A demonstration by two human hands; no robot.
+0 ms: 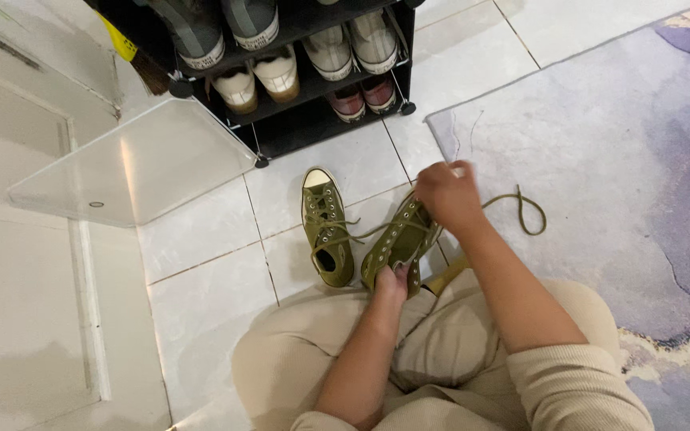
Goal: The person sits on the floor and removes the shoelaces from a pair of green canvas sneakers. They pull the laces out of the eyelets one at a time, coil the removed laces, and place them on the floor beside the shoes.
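A person sits on a pale tiled floor (201,263), seen from above, knees in beige trousers at the bottom of the view. 2 olive-green high-top canvas shoes are in front of the knees.

The held shoe (397,243) is the landmark here. It is tilted, toe pointing away from the person, heel end toward the lap. The left hand (391,281) grips it at the heel end, fingers closed around the collar. The right hand (449,194) sits over the toe end of this shoe, fingers clenched around its olive lace (521,209); what exactly the fingertips pinch is hidden by the back of the hand. From the right hand the lace runs out to the right of the held shoe and forms a loose loop lying on a grey and purple marbled rug (600,144).

Just left of the held shoe, the second shoe (326,227) stands flat on the tiles, its pale rubber toe cap pointing away from the person, its laces loose and trailing toward the held shoe.

Beyond both shoes, farther from the person, stands a black shoe rack (305,120) with several pairs of pale and dark sneakers on its shelves. Left of the rack, a clear plastic door panel (129,164) hangs open above the floor.
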